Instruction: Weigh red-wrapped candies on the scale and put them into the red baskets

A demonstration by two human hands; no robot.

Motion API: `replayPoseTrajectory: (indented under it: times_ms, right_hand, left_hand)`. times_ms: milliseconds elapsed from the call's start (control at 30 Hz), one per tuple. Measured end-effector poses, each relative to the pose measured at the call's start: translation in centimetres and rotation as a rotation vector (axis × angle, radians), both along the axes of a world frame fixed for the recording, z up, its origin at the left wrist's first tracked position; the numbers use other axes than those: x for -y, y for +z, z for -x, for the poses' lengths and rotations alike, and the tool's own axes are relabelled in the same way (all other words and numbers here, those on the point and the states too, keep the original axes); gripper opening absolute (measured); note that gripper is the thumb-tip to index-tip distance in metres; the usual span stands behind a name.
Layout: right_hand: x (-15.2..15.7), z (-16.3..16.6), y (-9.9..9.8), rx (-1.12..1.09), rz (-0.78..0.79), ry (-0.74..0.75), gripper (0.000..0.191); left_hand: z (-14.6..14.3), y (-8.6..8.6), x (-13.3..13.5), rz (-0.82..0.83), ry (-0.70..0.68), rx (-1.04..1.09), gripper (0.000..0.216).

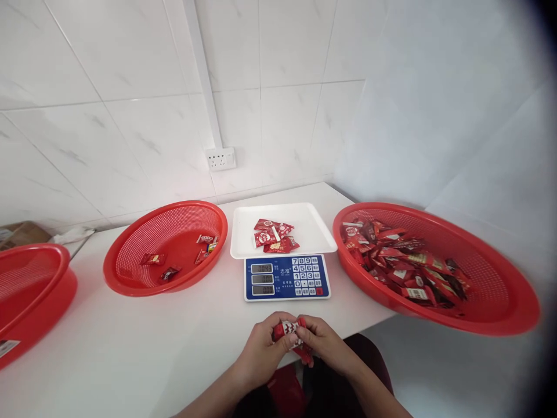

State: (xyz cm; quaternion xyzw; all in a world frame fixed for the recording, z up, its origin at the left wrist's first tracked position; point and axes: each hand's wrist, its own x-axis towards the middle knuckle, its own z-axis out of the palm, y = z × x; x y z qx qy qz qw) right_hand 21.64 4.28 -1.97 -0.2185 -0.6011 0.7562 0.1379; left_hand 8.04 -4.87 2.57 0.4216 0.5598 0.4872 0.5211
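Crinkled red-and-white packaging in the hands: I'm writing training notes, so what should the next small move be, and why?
Probably lift the crinkled red-and-white packaging onto the white rectangular tray: the left hand and right hand hold it, and printed red packets already lie there.

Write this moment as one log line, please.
left hand, right hand: hold red packaging; scale tray: red packets; right basket: packet pile

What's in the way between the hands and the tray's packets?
The scale's blue panel lies between the left hand and right hand and the red packets on the white tray; nothing visible blocks above it.
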Motion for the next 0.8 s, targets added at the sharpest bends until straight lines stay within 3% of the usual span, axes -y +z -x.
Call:
replayPoseTrajectory:
  times_ms: [133, 267, 400, 533, 633, 800]
  right_hand:
    - [0.3, 0.2, 0.3, -0.011, -0.015, -0.072, 0.036]
    - [-0.6, 0.3, 2.3, 0.054, -0.122, -0.142, 0.036]
    - [-4.3, 1.1, 6.1, 0.126, -0.371, -0.446, 0.039]
    - [-9.6, 3.1, 9.0, 0.199, -0.774, -0.640, 0.034]
    - [-12.6, 5.0, 9.5, 0.335, -1.028, -0.648, 0.030]
    - [-14.2, 6.4, 8.9, 0.590, -1.123, -0.602, 0.033]
  left_hand:
    - [-0.2, -0.2, -0.2, 0.007, 0.105, -0.044, 0.026]
    - [0.8, -0.8, -0.5, -0.073, 0.129, -0.115, 0.033]
    - [2.6, -0.7, -1.0, -0.196, 0.177, -0.092, 0.036]
    - [4.0, -0.8, -1.4, -0.183, 0.248, -0.091, 0.036]
    - [4.3, -1.6, -1.5, -0.167, 0.276, -0.111, 0.035]
    - [4.2, -2.3, -1.3, -0.187, 0.252, -0.193, 0.031]
